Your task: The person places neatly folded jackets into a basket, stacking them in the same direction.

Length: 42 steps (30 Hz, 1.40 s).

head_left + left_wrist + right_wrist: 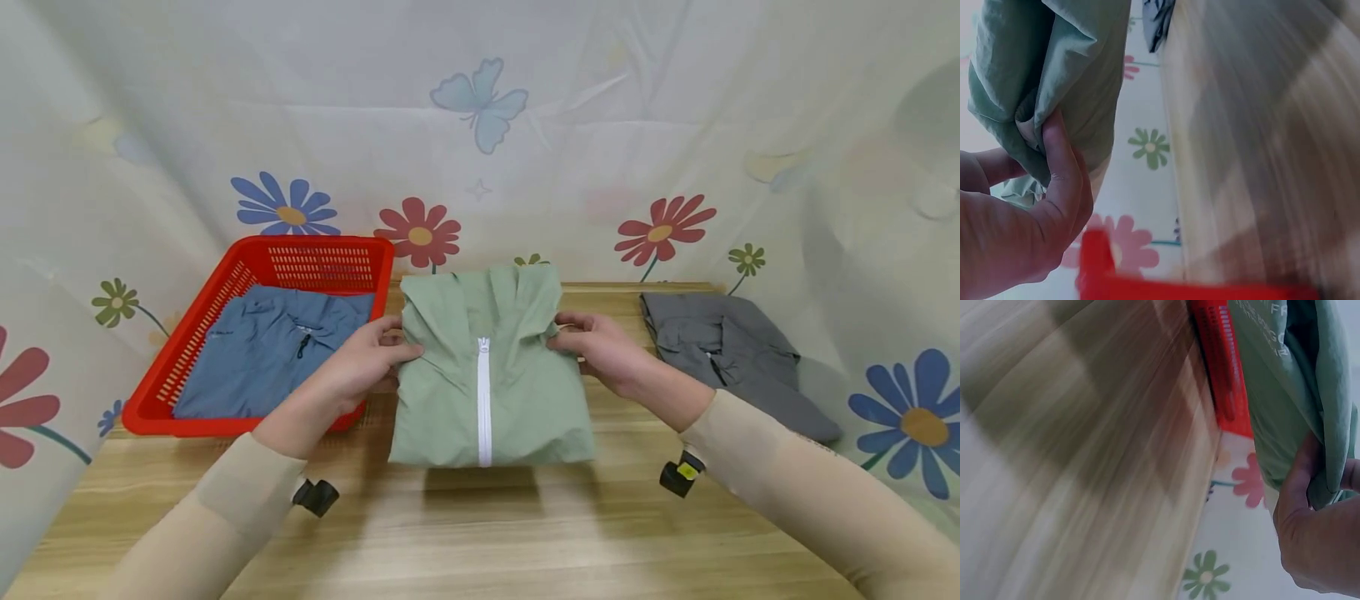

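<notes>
Green jacket [525, 392]: folded to a block, held up off the table [480, 542] at centre, its shadow on the wood beneath; white zip [484, 408] runs down the front, roughly midway between the side edges; white lettering [1275, 312] shows on the cloth in the right wrist view.

Left hand [367, 357] pinches the left edge, thumb on the front, fingers behind; right hand [603, 350] does likewise on the right edge; both grips nearly closed, only cloth between; fingertips partly hidden by the folds.

Judgement: step in hand looks like supporting the folded block by its sides; best done with both hands level and an even, light pull, so the middle neither sags nor creases; each pinch should take in every layer, as a loose inner fold could slip out.

Surroundings: red basket [217, 427] at left, blue jacket [262, 367] inside, left hand near its rim, so knuckles need clearance; grey jacket [738, 350] lies folded, well apart at right.
</notes>
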Tool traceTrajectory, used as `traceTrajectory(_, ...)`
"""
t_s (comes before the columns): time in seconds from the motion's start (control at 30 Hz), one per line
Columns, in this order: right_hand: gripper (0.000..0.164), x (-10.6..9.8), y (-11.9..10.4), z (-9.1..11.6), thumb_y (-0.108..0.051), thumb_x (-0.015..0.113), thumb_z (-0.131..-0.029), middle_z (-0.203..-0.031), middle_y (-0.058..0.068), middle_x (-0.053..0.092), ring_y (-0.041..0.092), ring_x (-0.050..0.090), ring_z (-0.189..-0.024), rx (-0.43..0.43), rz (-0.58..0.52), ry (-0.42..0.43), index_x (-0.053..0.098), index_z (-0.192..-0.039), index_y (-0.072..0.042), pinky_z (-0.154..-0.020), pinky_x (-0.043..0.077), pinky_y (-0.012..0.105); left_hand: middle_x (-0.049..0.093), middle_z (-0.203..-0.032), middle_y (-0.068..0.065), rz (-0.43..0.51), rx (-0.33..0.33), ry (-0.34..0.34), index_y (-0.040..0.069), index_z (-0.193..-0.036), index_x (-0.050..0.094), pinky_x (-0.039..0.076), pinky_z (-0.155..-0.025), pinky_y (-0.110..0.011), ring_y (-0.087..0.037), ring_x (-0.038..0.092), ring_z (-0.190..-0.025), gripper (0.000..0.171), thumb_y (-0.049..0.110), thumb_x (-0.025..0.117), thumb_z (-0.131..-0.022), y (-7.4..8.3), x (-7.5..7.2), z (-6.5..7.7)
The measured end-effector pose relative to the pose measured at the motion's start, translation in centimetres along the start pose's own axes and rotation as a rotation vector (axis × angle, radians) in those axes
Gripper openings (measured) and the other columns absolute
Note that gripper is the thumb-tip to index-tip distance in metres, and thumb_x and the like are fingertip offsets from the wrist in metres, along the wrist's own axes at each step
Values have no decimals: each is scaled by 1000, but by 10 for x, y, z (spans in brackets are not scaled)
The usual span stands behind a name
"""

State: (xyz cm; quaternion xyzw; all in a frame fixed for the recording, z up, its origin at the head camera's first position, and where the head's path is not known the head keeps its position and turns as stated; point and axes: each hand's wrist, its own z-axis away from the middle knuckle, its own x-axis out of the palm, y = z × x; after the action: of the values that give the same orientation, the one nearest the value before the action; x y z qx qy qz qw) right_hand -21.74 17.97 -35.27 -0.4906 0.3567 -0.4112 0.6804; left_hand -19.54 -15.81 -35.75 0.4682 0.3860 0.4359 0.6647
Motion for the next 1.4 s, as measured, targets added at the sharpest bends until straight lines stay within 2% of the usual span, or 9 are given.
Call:
traceTrajectory(0.17, 68, 17, -18, -6, -10, 59, -98, -150, 22, 45, 32, 52, -129, -16, -13, -3, 29, -158, 4, -102, 48, 48, 51, -137, -22, -15, 0, -8, 2, -161, 20, 57, -90, -42, -27, 65, -108, 70, 18, 60, -105, 8, -20, 8)
traceTrajectory(0.3, 66, 28, -29, -11, -8, 60, -98, -147, 21, 48, 32, 54, -127, -29, -16, 0, 33, -156, 3, -101, 49, 48, 46, -145, -24, -29, 9, -16, 4, -162, 17, 56, -93, -44, -31, 60, -117, 73, 19, 60, -105, 11, -35, 12)
traceTrajectory(0.6, 62, 52, -52, -26, -5, 60, -98, -147, 19, 48, 31, 54, -127, -43, 15, -20, 36, -154, 4, -102, 49, 50, 42, -147, -22, -80, -2, -54, 4, -163, 12, 57, -91, -41, -25, 63, -113, 77, 24, 60, -106, 12, -70, 23)
traceTrajectory(0.73, 58, 64, -58, -33, -5, 61, -98, -142, 18, 53, 29, 58, -121, -43, 27, -26, 41, -152, 3, -97, 52, 48, 39, -148, -22, -85, -1, -72, 3, -163, 9, 57, -91, -41, -23, 64, -112, 78, 23, 59, -106, 13, -86, 27)
traceTrajectory(0.83, 55, 73, -59, -39, -4, 62, -97, -136, 17, 58, 26, 61, -114, -50, 30, -21, 44, -149, 3, -92, 55, 45, 40, -146, -23, -93, 7, -80, 2, -162, 11, 58, -90, -41, -22, 65, -109, 75, 22, 58, -107, 13, -97, 28)
traceTrajectory(1.07, 50, 91, -58, -51, -3, 62, -96, -121, 16, 64, 23, 65, -98, -76, 11, -10, 49, -144, 4, -76, 58, 36, 39, -146, -20, -163, 15, -72, 3, -162, 13, 58, -90, -41, -23, 61, -112, 76, 24, 60, -106, 8, -117, 26)
traceTrajectory(1.23, 46, 102, -59, -61, -1, 60, -96, -113, 15, 66, 21, 66, -90, -101, -24, -21, 51, -140, 6, -72, 58, 34, 39, -144, -19, -185, 6, -51, 4, -162, 13, 58, -89, -42, -22, 63, -111, 77, 25, 61, -105, 6, -132, 26)
traceTrajectory(1.4, 45, 113, -61, -71, -1, 60, -97, -107, 13, 67, 20, 65, -88, -102, -41, -22, 51, -141, 6, -73, 58, 33, 49, -136, -17, -223, 11, -57, 5, -160, 21, 59, -87, -43, -23, 64, -108, 71, 24, 62, -105, 6, -148, 24)
